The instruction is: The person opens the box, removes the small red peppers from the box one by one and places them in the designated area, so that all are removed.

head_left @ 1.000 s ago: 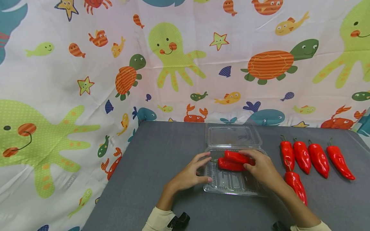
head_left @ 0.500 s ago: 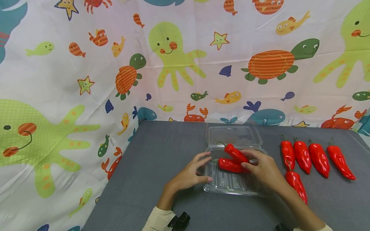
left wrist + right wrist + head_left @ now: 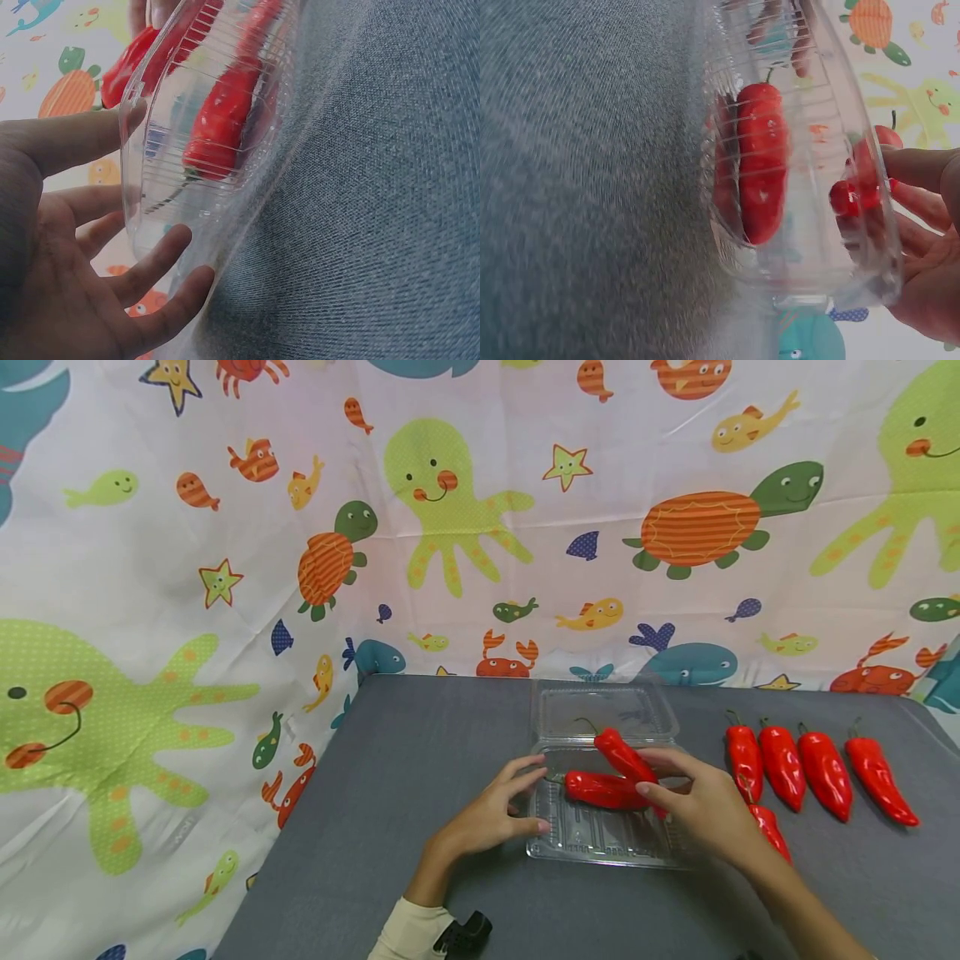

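Observation:
A clear plastic clamshell container stands on the table, its lid folded back. Inside lies one red pepper on its side, seen through the clear wall in the left wrist view as a red pepper. My right hand pinches a second red pepper between thumb and fingers near its tip. That pepper slants over the container, stem end up and to the left. My left hand touches the container's left side with thumb and spread fingers.
To the right of the container several red peppers lie in a row on the grey table. One more pepper lies in front of them, partly behind the right arm. A sea-animal printed cloth hangs behind the table.
The pepper in my right hand has swung from lying alongside the other to slanting with its stem up, and moved slightly right. The left hand has stayed at the container's side.

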{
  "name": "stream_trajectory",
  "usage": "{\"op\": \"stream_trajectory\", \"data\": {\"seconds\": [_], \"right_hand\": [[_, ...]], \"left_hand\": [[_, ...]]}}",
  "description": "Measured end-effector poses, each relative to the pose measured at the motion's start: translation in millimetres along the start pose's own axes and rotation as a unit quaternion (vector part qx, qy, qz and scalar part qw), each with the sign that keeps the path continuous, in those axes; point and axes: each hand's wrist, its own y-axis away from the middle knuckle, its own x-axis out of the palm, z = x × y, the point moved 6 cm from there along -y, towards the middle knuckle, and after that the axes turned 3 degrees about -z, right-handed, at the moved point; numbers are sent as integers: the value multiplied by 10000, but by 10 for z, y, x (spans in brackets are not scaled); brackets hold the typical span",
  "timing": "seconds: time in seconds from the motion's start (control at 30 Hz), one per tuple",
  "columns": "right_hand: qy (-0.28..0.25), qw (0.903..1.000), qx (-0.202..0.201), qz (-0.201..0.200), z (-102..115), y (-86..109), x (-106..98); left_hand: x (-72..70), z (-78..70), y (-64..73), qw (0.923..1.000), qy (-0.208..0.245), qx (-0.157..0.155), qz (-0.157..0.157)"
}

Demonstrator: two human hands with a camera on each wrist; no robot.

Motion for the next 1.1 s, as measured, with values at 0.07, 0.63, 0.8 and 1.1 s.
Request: {"op": "stream_trajectory", "data": {"seconds": [0.07,0.63,0.8,1.1], "right_hand": [[-17,10000,15,-77,5,24,-46],[-277,9991,193,-260,-99,224,-370],[-232,9986,268,-397,-187,282,-439],[-246,9977,452,-440,-341,375,-549]], "left_hand": [[-1,-1,1,10000,-19,-9,-2],[10,0,-11,10000,-46,-62,9],[15,-11,-9,9999,-39,-97,14],[14,-11,-14,10000,-64,-11,13]]}}
